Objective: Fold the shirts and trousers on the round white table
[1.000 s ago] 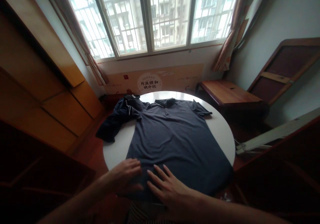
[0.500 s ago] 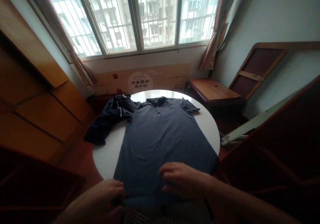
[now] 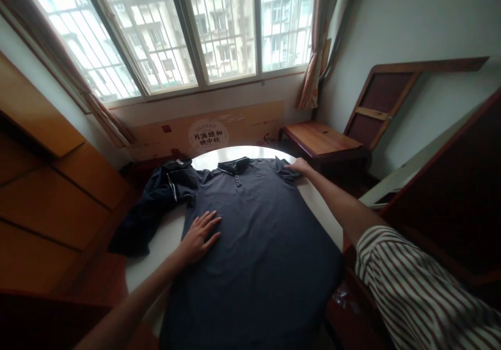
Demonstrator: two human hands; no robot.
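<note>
A dark grey-blue polo shirt [image 3: 250,235] lies spread face up, its collar toward the window and its hem toward me. My left hand [image 3: 200,235] rests flat on the left side of the shirt's body, fingers spread. Far across on the right, my right hand [image 3: 299,166] is closed on the edge of the short sleeve; its fingertips are partly hidden. Under the shirt is a round white table [image 3: 156,248]. Beside the shirt's left sleeve, a bunched dark garment [image 3: 144,212] with white trim hangs over the table's edge.
A low wooden table [image 3: 323,137] stands behind on the right, near a wooden frame [image 3: 371,97] against the wall. Wooden cabinets [image 3: 66,193] line the left. Ahead are a barred window [image 3: 223,21] and a printed banner [image 3: 246,118]. A dark red panel [image 3: 450,198] leans in at right.
Both hands have left the hem. My left hand has moved forward onto the shirt's body, and my right hand has reached out to the right sleeve. The view has shifted slightly right.
</note>
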